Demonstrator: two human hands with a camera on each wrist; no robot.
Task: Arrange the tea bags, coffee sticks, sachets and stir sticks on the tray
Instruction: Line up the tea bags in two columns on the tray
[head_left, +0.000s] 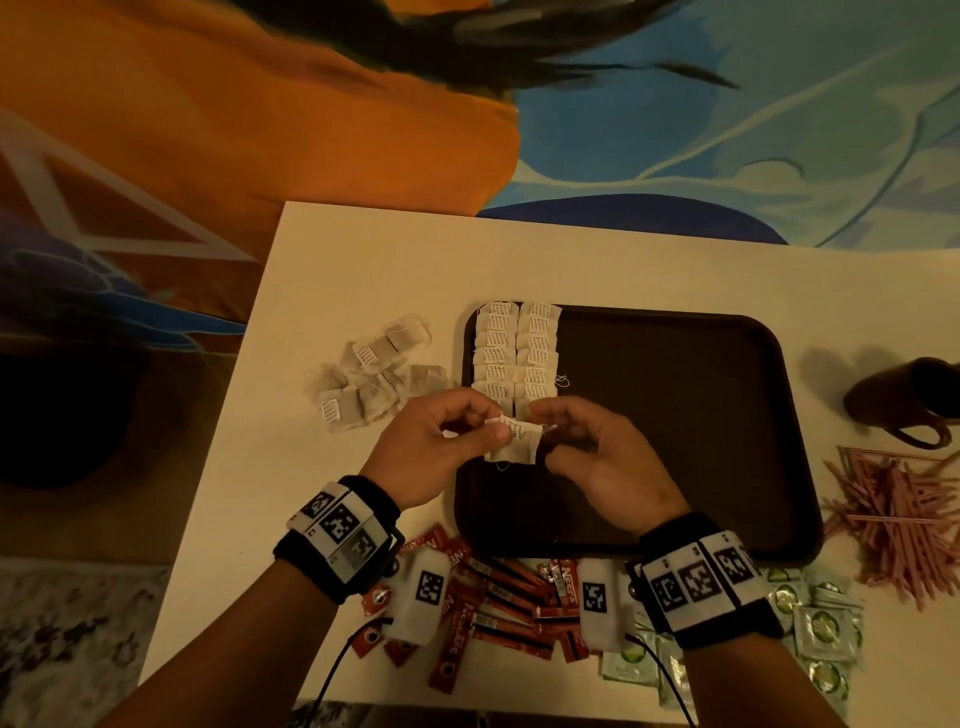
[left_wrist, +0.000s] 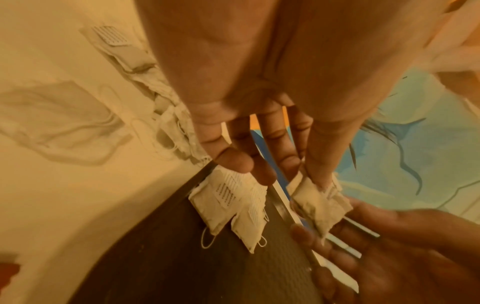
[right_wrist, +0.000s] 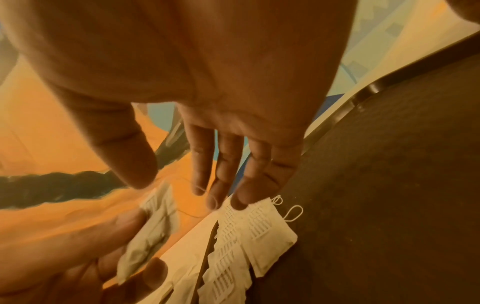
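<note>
A dark brown tray (head_left: 675, 415) lies on the white table. Two neat columns of tea bags (head_left: 517, 353) (left_wrist: 228, 199) (right_wrist: 249, 232) fill its left end. Just below those columns, over the tray's left part, my left hand (head_left: 488, 423) (left_wrist: 309, 174) pinches one tea bag (head_left: 514, 441) (left_wrist: 319, 203) (right_wrist: 150, 232) between thumb and fingers. My right hand (head_left: 550, 431) (right_wrist: 176, 185) hovers right beside that bag with fingers spread and nothing in them; its thumb tip is close to the bag's top edge.
Loose tea bags (head_left: 374, 374) lie left of the tray. Red coffee sticks (head_left: 504, 597) and green sachets (head_left: 821, 623) lie along the near table edge under my wrists. Pink stir sticks (head_left: 898, 519) and a dark mug (head_left: 909, 405) are to the tray's right.
</note>
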